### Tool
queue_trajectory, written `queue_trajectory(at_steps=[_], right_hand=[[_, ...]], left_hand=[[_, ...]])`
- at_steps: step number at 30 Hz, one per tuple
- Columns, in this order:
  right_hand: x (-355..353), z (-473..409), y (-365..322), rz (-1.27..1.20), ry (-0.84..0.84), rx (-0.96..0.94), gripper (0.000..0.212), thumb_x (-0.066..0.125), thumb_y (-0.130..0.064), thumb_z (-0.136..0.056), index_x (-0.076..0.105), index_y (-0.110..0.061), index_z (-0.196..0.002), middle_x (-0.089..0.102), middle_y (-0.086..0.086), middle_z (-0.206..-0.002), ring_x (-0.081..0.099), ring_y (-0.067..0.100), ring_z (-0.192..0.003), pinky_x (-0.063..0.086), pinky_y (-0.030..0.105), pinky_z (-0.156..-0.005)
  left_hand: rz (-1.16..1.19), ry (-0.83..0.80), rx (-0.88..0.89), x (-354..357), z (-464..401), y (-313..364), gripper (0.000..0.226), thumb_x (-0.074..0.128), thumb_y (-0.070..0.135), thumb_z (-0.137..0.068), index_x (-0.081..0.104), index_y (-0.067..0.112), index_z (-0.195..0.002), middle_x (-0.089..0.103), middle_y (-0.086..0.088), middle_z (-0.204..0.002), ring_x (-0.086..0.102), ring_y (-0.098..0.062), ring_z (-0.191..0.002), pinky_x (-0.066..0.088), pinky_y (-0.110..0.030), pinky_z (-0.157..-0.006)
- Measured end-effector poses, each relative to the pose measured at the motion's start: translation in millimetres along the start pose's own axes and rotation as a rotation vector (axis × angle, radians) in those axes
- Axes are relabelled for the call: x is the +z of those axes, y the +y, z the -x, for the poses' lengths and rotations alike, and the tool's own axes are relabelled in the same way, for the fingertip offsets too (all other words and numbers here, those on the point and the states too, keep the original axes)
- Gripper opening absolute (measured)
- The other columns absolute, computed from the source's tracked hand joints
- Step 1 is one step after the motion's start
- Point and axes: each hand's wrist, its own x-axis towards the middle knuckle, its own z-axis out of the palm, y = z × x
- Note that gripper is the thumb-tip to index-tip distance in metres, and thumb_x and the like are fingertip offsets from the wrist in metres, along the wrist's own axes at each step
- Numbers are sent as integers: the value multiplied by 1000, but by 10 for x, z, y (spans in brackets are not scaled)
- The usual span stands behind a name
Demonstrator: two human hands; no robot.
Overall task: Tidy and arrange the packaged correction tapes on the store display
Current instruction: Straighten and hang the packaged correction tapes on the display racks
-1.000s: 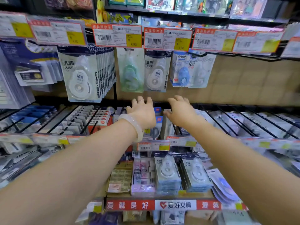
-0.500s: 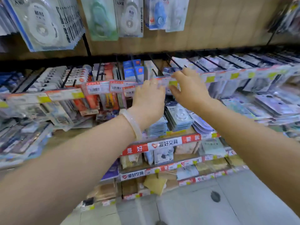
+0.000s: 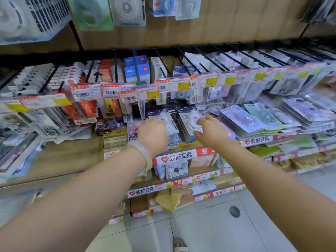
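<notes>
Both hands dropped — left hand [image 3: 154, 131], right hand [image 3: 209, 131] grip correction-tape stacks [image 3: 189, 128].

Price tags: [image 3: 111, 90] white, red and yellow, clipped in a row along the hook rail.
Orange packs: [image 3: 87, 110] hanging on hooks at the left.
Scissors: [image 3: 195, 97] in a clear pack under the tags.
Red shelf strip: [image 3: 180, 156] white sign with a heart.
Floor: [image 3: 209, 231] grey tiles with a dark spot.
</notes>
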Motion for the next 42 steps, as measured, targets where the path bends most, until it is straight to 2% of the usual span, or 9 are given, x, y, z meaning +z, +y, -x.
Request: queue_trajectory(at_steps=[5,9,14,19,24,30,34,39,42], right_hand=[[170,-290,149,-77,-23,42,45,55,-25,-91,47,-2,-129,44,23,-130,46,38,-117,42,40,-95],[296,-542,250,-108,-31,93,58,57,-37,-91,39,-5,-135,41,21,-133,41,36,-122,38,40,-96],[359,-869,296,-87,-137,199,87,60,-62,-79,31,-5,-137,34,19,-140,35,33,-129,37,40,-100],[402,-1015,264,-98,-187,259,108,57,-73,-72,18,-2,-144,26,21,-148,27,35,-136,34,44,-104],[463,-1075,237,-152,-165,301,110,61,-68,-74,13,2,-144,27,22,-146,27,34,-135,34,43,-103],[496,-1098,253,-235,-141,290,100,65,-60,-75,21,0,-141,32,19,-141,29,35,-132,34,41,-102],[482,-1081,295,-281,-90,295,90,68,-56,-75,27,-5,-137,36,19,-138,29,34,-130,37,43,-98],[380,-1009,307,-299,-70,276,89,68,-52,-77,25,-3,-139,32,18,-141,26,34,-132,34,42,-102],[337,-938,288,-293,-68,276,93,67,-54,-77,23,-2,-141,29,17,-144,24,33,-134,30,40,-105]], left_hand=[[210,-100,-128,177,-249,-8,50,49,40,-94,40,17,-137,41,-15,-134,36,-32,-126,40,-40,-97],[235,-159,-234,274,-460,17,60,46,47,-94,33,12,-141,33,-14,-145,30,-32,-134,33,-41,-105],[230,-192,-360,342,-722,88,69,39,58,-92,36,5,-136,41,-16,-138,40,-32,-127,40,-40,-94],[184,-176,-379,474,-943,136,82,41,66,-87,32,3,-139,43,-19,-136,44,-35,-123,43,-41,-91],[166,-178,-392,600,-1087,134,97,39,75,-81,26,-1,-140,44,-21,-134,47,-36,-120,45,-41,-90],[267,-197,-466,539,-1205,169,103,38,77,-79,26,-6,-138,53,-17,-123,56,-30,-109,47,-32,-75],[350,-262,-611,591,-1299,131,117,54,73,-75,4,-6,-145,46,-17,-138,48,-33,-121,48,-38,-92],[379,-194,-611,557,-1265,115,115,67,57,-74,7,-10,-145,35,-21,-145,44,-33,-125,43,-34,-95],[347,-128,-577,502,-1181,65,95,63,59,-76,33,-8,-137,43,-18,-137,43,-31,-124,39,-32,-92]])
